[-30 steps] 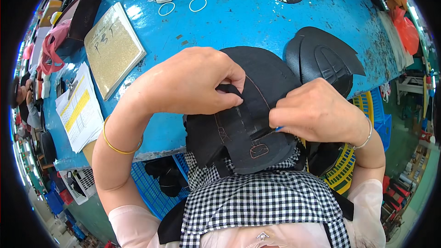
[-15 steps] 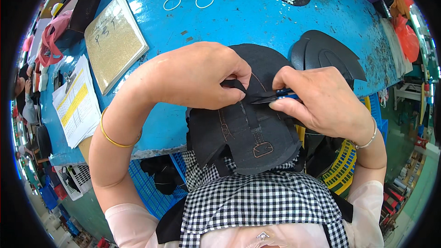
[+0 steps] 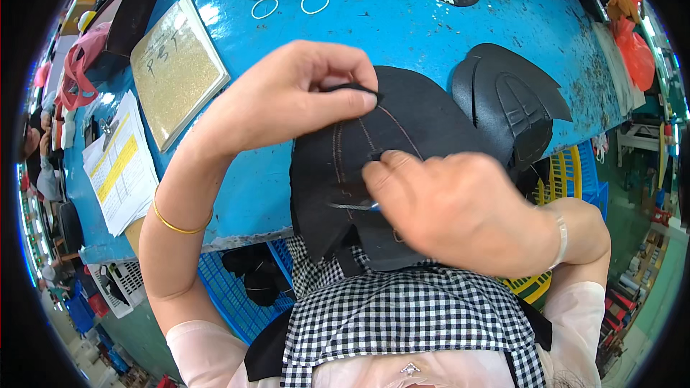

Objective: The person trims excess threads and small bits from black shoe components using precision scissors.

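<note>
A black stitched shoe-upper piece (image 3: pixel 417 97), with rows of brown thread on its underside, lies across the table edge and my lap. Between thumb and fingers, my left hand (image 3: pixel 309 93) pinches a black strip or edge of it near the top. My right hand (image 3: pixel 460 208) is blurred over the lower right of the piece, its fingers closed around small scissors (image 3: pixel 352 206). Their thin blades point left across the black material, and their handles are hidden in the palm. My right thumb and forefinger press close to a stitch line.
Another black upper (image 3: pixel 503 93) lies to the right on the blue table (image 3: pixel 244 201). A gold notebook (image 3: pixel 180 65) and papers (image 3: pixel 122 172) lie left. Two white rings (image 3: pixel 315 2) rest farther back. Blue (image 3: pixel 226 302) and yellow (image 3: pixel 568 172) baskets stand below the edge.
My left hand has moved up and slightly left, still pinching black material. My right hand has swung down and left with the scissors, baring the stitch rows between the hands.
</note>
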Demonstrator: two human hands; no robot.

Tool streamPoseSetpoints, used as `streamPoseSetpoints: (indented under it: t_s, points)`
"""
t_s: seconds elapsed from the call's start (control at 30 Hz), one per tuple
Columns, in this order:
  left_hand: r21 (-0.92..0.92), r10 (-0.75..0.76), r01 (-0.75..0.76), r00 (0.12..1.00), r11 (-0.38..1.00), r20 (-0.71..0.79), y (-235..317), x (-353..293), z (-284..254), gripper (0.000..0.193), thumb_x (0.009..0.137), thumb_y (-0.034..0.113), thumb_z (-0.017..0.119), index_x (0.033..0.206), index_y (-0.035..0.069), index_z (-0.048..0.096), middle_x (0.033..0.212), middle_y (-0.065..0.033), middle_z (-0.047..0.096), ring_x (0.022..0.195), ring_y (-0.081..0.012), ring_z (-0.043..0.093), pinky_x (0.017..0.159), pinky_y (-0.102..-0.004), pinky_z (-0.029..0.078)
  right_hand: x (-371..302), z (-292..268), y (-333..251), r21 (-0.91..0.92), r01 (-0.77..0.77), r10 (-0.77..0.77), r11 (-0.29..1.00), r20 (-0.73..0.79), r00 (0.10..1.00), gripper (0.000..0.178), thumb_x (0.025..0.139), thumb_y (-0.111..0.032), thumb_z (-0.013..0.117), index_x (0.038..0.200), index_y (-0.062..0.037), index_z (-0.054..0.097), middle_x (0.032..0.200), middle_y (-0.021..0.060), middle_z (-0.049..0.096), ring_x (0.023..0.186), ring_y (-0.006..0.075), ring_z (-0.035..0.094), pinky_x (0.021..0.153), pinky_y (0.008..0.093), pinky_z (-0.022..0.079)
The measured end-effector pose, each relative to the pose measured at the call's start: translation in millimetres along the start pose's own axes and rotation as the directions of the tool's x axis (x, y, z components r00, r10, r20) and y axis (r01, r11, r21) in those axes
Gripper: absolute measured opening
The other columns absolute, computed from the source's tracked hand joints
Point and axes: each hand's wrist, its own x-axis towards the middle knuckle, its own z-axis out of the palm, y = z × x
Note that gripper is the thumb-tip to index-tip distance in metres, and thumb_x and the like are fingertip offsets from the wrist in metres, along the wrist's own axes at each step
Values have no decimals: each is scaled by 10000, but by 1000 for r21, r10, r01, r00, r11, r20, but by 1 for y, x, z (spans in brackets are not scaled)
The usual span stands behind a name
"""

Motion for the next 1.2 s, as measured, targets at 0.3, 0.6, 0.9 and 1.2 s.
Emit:
streamPoseSetpoints:
  t_s: [0.3,0.6,0.9,1.2]
  points:
    - [-32,126,-152,905,988,-405,9,-17,-21,152,917,198,619,939,49,636,628,87,446,503,29,271,446,-166,139,6,28,-30,-234,-74,52,969,-99,994,344,753,-118,596,1018,98,637,1018,352,644,421,89,517,358,223,388]
    - [280,487,-402,653,872,-580,23,-40,-57,291,973,219,564,1157,18,666,846,-16,667,493,9,312,436,-154,205,14,36,-23,-206,-202,144,957,-265,953,141,769,-83,596,810,51,589,769,234,683,452,127,595,369,252,423]
    - [132,152,-133,976,982,-153,23,-34,-9,100,886,123,648,927,40,610,675,1,609,516,6,407,456,-155,266,-96,19,79,995,13,971,100,-100,219,280,969,-155,549,1201,0,580,1100,66,645,1006,151,629,826,259,524]
    - [250,22,-109,944,962,329,18,13,25,115,768,115,747,809,14,711,721,-45,683,646,-95,594,633,-249,473,-194,68,129,997,-71,999,42,-42,4,276,1019,-178,471,1214,5,543,779,-34,481,489,10,251,445,195,201]
